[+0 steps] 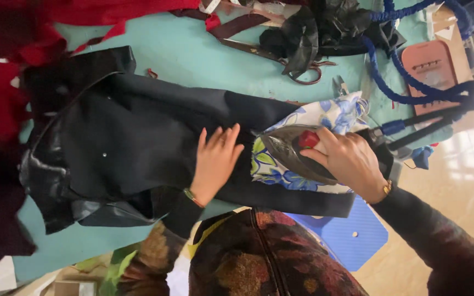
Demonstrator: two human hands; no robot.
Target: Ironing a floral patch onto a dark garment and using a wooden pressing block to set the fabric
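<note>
Iron (pixel 294 156) was gripped by right hand (pixel 349 159), nose pointed toward left hand (pixel 215 159), laid flat & open on black garment (pixel 138 142) just beside.

Black garment (pixel 138 137); blue-flowered cloth (pixel 336 118); red-knobbed iron (pixel 297 153); turquoise table (pixel 193 55).

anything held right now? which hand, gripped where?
Right hand grips the iron by its top handle. Left hand lies flat on the black garment, holding nothing.
</note>
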